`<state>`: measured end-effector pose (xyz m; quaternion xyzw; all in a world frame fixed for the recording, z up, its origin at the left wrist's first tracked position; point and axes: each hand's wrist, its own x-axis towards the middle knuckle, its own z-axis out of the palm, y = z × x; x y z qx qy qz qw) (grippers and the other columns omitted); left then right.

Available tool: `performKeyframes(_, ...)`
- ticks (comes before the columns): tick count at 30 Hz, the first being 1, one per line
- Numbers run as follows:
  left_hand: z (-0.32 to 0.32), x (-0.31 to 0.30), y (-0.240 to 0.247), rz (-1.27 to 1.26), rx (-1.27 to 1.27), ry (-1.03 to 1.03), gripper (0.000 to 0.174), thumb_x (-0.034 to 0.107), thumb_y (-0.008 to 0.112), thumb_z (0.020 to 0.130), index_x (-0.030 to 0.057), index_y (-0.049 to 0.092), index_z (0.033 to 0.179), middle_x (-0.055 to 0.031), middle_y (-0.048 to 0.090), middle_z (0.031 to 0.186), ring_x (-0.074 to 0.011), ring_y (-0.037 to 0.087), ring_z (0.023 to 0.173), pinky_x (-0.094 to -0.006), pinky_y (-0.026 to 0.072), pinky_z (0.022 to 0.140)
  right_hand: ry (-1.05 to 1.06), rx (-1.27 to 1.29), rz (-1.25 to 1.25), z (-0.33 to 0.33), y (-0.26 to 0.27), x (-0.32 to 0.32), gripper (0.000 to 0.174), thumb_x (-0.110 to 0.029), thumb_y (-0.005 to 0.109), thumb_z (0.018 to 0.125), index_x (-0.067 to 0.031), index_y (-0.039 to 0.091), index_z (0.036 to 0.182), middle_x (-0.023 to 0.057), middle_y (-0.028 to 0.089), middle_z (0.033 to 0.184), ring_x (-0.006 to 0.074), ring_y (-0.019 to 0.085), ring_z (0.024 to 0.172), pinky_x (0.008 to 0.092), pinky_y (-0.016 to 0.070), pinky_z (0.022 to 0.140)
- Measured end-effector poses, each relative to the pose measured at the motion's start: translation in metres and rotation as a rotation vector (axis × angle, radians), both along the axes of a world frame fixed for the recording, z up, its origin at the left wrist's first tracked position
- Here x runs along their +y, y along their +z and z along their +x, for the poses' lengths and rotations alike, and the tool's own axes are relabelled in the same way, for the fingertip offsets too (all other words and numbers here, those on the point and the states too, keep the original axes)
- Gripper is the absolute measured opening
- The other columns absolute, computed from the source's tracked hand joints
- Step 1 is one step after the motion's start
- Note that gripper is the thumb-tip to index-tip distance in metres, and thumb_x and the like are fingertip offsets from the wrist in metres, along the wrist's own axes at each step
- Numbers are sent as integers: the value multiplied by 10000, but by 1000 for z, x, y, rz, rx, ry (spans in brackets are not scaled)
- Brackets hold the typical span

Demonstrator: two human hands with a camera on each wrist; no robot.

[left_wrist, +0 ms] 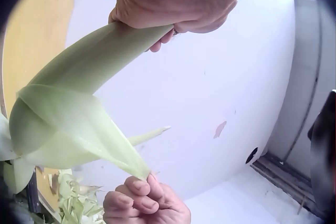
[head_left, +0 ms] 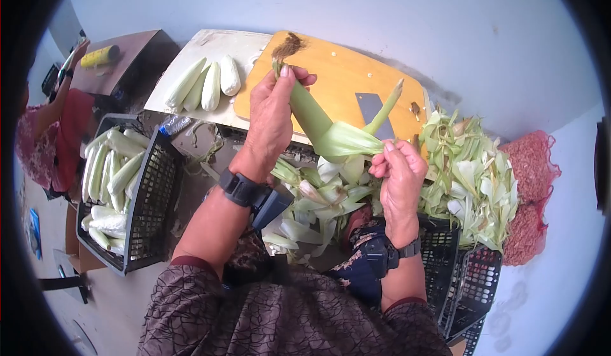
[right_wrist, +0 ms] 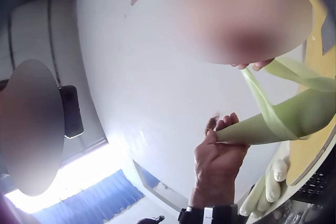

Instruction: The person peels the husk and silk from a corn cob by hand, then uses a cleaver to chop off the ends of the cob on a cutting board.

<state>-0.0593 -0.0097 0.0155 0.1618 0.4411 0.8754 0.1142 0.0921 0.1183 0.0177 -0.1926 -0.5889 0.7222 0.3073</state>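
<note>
My left hand (head_left: 270,113) grips an ear of corn (head_left: 309,113) near its silk end, with brown silk (head_left: 289,45) sticking out past the fingers. The ear is still wrapped in green husk and tilts down to the right. One pale husk leaf (head_left: 349,142) is peeled back from it, and my right hand (head_left: 403,170) pinches that leaf's tip between thumb and fingers. The left wrist view shows the same leaf (left_wrist: 100,129) stretched taut between the ear and the right fingertips. A green stem (head_left: 386,106) juts up beyond the leaf.
A yellow board (head_left: 337,60) bears a knife blade (head_left: 374,113). Several husked ears (head_left: 210,87) lie left of it; more fill a black crate (head_left: 141,216). Husks (head_left: 468,171) are heaped right and below, beside red mesh sacks (head_left: 527,197). Another person (head_left: 54,133) is at far left.
</note>
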Motion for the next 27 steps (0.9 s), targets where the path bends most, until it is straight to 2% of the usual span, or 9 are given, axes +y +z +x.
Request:
performKeyframes(4, -4, -2, -2, 48, -67, -35, 272, 255, 457, 923, -1, 550, 923, -81, 582, 889, -134, 557, 880, -266, 420, 728, -7, 24, 32, 1, -5, 1, 149, -64, 516, 847, 9, 551, 722, 75, 567, 608, 86, 469, 454, 213, 399, 470)
performKeyframes(5, -7, -3, -4, 21, -70, -51, 232, 213, 429, 930, 6, 528, 966, -111, 594, 938, -151, 573, 868, -284, 452, 752, -6, 26, 51, 1, -6, 0, 147, -67, 517, 849, 8, 551, 727, 74, 567, 605, 83, 467, 452, 209, 397, 467)
performKeyframes(12, -23, -11, -9, -17, -40, 28, 237, 217, 418, 933, 3, 520, 952, -111, 600, 896, -161, 577, 833, -291, 458, 729, -17, 32, 133, 12, -5, -19, 134, -78, 530, 852, 4, 549, 748, 72, 566, 600, 80, 462, 445, 202, 403, 465)
performKeyframes(16, -39, -19, -15, 125, -152, 115, 257, 247, 414, 937, 11, 507, 899, -108, 586, 803, -188, 586, 751, -297, 470, 689, -54, 101, 53, 40, -17, -9, 126, -77, 529, 853, -1, 545, 754, 69, 559, 597, 84, 454, 440, 207, 410, 461)
performKeyframes(18, -48, -27, -21, 206, -267, 176, 256, 240, 405, 939, 9, 502, 886, -94, 565, 758, -205, 585, 733, -307, 474, 677, -160, 129, 16, 60, -16, -5, 107, -76, 532, 853, -8, 541, 770, 58, 542, 584, 85, 448, 432, 211, 420, 461)
performKeyframes(20, -62, -35, -31, 195, -244, 235, 252, 238, 403, 941, 13, 492, 870, -87, 541, 740, -211, 562, 700, -341, 486, 687, -277, 187, -81, 87, -2, 6, 82, -76, 539, 843, -19, 532, 783, 25, 494, 586, 74, 390, 435, 230, 391, 460)
performKeyframes(22, -64, -43, -27, 408, -457, 242, 223, 194, 394, 933, 2, 478, 854, -89, 520, 752, -216, 563, 695, -333, 490, 663, -334, 215, -161, 116, -2, 24, 85, -85, 547, 837, -23, 532, 781, 17, 487, 602, 72, 366, 450, 238, 380, 478)
performKeyframes(24, -59, -44, -19, 516, -513, 183, 231, 189, 380, 937, -1, 475, 849, -95, 508, 749, -229, 551, 715, -347, 489, 685, -318, 246, -184, 137, -5, 26, 93, -94, 554, 832, -13, 535, 788, 21, 489, 611, 75, 368, 461, 245, 386, 496)
performKeyframes(27, -46, -43, -9, 454, -353, 38, 269, 249, 374, 949, 28, 490, 847, -84, 525, 776, -226, 540, 782, -374, 464, 790, -418, 220, -75, 153, -2, 8, 93, -76, 542, 829, 8, 539, 790, 39, 501, 605, 83, 384, 447, 238, 401, 479)
